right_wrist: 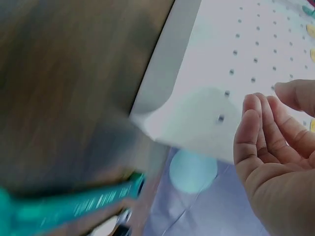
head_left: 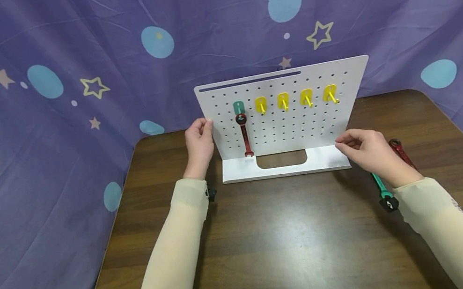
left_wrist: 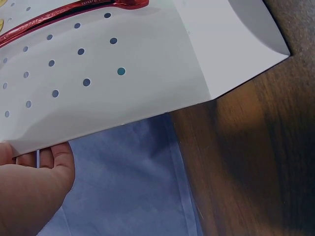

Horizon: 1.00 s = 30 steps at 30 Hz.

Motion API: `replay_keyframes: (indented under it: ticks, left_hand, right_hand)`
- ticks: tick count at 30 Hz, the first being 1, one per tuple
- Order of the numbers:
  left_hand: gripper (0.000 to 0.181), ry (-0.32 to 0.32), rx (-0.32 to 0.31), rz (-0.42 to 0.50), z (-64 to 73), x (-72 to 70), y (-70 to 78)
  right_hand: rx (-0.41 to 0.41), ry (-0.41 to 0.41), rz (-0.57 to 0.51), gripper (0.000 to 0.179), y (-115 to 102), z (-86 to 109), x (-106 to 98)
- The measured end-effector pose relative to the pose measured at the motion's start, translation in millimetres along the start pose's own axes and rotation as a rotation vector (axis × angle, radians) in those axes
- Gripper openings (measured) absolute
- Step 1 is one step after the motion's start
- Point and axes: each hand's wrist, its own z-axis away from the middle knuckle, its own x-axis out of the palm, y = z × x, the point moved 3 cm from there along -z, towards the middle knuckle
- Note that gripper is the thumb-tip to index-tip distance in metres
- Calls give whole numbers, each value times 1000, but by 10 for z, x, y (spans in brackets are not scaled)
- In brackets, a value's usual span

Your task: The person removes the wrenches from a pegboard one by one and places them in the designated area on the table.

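A white pegboard stand (head_left: 285, 129) stands upright on the table. My left hand (head_left: 200, 143) pinches its left edge, thumb at the front and fingers behind, as the left wrist view shows. From a green hook (head_left: 239, 107) on the board hangs a red ratchet wrench (head_left: 245, 136), its open end down. My right hand (head_left: 365, 151) is by the board's lower right corner, fingers loosely bent. In the right wrist view, thumb and fingers (right_wrist: 251, 130) are apart with nothing between them. Beside that wrist lie a green ratchet wrench (head_left: 381, 185) and another red wrench (head_left: 402, 152), both partly hidden by the right arm.
Several yellow hooks, such as this hook (head_left: 261, 105), run in a row right of the green one. The board's base has a rounded cutout at its middle. A purple patterned curtain (head_left: 219, 23) hangs behind the brown wooden table (head_left: 267, 244).
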Motion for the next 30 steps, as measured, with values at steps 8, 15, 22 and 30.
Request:
replay_keyframes:
  ticks: [8,15,22,30]
  left_hand:
    - [17,-3,-9,-5,0,-3,-15]
    - [17,1,-5,-9,0,-13,-2]
    - [17,-4,1,-2,-3,1,2]
    - [17,-1,-5,-12,-7,0,-9]
  right_hand:
    - [-35,-19,-46,16,-239,-149,275]
    - [-110,-27,-77,14,-426,-276,473]
    - [-153,-43,-119,14,-584,-360,590]
    - [-175,-41,-162,14,-738,-434,702]
